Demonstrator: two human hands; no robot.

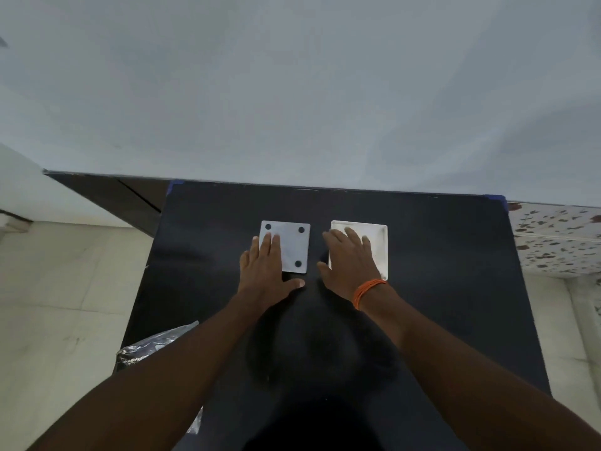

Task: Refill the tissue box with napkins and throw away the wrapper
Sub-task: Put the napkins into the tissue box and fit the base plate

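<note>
Two white square pieces lie side by side on the black table point(439, 288). The left one is a flat panel point(294, 247) with dark round pads at its corners, and my left hand point(265, 271) rests flat on its left part, fingers spread. The right one is a shallow white tray-like box part point(379, 245); my right hand point(349, 265), with an orange thread band at the wrist, lies flat over its left half. A shiny, crinkled plastic wrapper point(156, 346) sits at the table's left edge, partly hidden by my left forearm. No napkins are visible.
A grey wall stands just behind the table's far edge. Light floor tiles lie to the left, and a speckled surface point(556, 239) adjoins the table at the right. Blue tape marks the table's far corners.
</note>
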